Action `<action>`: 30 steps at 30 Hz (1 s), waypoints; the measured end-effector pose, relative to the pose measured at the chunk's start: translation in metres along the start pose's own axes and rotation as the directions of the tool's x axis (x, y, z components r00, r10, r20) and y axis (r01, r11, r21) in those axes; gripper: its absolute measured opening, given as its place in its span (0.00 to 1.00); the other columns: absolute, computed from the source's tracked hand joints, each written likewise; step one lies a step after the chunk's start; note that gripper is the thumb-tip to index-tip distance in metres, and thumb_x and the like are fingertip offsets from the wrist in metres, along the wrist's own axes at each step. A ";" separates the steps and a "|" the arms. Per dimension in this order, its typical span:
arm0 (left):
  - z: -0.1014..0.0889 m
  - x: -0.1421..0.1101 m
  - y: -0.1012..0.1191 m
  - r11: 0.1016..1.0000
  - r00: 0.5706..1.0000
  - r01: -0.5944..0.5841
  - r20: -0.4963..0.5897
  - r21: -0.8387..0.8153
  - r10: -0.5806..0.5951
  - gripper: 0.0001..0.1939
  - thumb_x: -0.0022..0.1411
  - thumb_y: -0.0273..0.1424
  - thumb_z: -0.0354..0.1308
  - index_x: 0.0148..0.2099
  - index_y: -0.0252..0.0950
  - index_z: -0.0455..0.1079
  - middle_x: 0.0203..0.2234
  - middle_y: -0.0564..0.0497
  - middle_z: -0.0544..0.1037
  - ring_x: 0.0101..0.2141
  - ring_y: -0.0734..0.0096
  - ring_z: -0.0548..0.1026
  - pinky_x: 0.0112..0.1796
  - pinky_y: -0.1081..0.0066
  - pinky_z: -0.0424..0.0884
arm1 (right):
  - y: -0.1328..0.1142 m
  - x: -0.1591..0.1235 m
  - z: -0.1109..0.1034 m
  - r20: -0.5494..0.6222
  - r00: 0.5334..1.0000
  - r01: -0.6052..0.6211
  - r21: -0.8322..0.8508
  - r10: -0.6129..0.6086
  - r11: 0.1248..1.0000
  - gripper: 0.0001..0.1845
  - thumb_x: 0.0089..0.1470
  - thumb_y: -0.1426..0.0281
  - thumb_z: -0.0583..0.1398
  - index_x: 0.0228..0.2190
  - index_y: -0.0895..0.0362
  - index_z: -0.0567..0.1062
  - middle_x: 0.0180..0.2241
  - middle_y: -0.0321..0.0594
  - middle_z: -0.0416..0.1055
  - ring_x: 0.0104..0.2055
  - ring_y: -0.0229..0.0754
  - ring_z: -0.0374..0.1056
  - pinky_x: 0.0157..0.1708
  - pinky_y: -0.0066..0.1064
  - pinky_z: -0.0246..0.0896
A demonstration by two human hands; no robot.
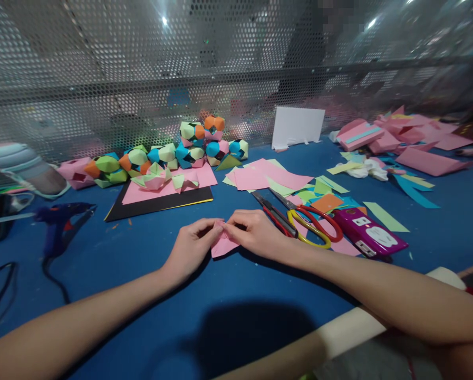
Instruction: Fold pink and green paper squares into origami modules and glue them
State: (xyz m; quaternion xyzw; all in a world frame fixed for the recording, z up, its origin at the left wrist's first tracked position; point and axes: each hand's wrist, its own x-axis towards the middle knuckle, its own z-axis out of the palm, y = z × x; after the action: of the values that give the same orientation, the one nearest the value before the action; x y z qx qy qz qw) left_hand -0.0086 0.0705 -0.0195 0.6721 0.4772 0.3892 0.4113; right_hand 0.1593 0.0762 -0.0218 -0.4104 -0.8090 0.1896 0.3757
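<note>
A blue tabletop (pixel 121 253) spans the frame, a perforated screen (pixel 121 58) rising behind it across the top. At centre, the fingers of the left hand (pixel 191 247) and right hand (pixel 256 232) pinch a pink paper (pixel 222 247); a glue gun (pixel 55 226) is at left.

Blue hot-glue gun (pixel 54 217) at left of blue table (pixel 121 258), cord trailing to near side. Purple bear-print case (pixel 349 227) right of scissors (pixel 291 206). White card (pixel 298 127) upright before perforated metal panel (pixel 133 121).
</note>
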 end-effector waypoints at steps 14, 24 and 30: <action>-0.001 0.001 0.001 1.000 0.992 -0.002 -0.125 -0.030 -0.001 0.11 0.56 0.38 0.57 0.33 0.36 0.75 0.30 0.51 0.80 0.34 0.67 0.74 0.38 0.71 0.67 | 0.001 -0.002 0.002 -0.005 1.000 0.022 -0.074 -0.022 0.997 0.10 0.56 0.70 0.57 0.26 0.61 0.74 0.25 0.39 0.69 0.28 0.35 0.63 0.30 0.26 0.55; 0.000 0.002 -0.002 0.996 0.989 0.011 -0.147 -0.090 -0.025 0.09 0.54 0.36 0.57 0.30 0.34 0.71 0.32 0.49 0.78 0.36 0.66 0.73 0.41 0.68 0.67 | 0.000 0.000 -0.001 0.028 0.998 -0.047 -0.048 0.049 0.998 0.10 0.54 0.66 0.58 0.32 0.60 0.75 0.31 0.41 0.71 0.33 0.38 0.65 0.34 0.30 0.57; 0.001 0.005 -0.009 0.978 0.978 0.049 -0.191 -0.205 -0.089 0.09 0.54 0.35 0.57 0.31 0.34 0.69 0.38 0.46 0.76 0.39 0.66 0.73 0.39 0.67 0.66 | -0.001 0.004 -0.004 0.009 0.987 -0.157 0.006 0.157 0.988 0.07 0.53 0.72 0.58 0.32 0.61 0.75 0.31 0.40 0.71 0.31 0.36 0.64 0.31 0.28 0.57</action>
State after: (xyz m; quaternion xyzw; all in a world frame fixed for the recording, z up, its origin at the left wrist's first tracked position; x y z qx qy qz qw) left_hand -0.0099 0.0774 -0.0277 0.5682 0.4977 0.4857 0.4400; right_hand 0.1609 0.0789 -0.0170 -0.4709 -0.7750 0.2231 0.3576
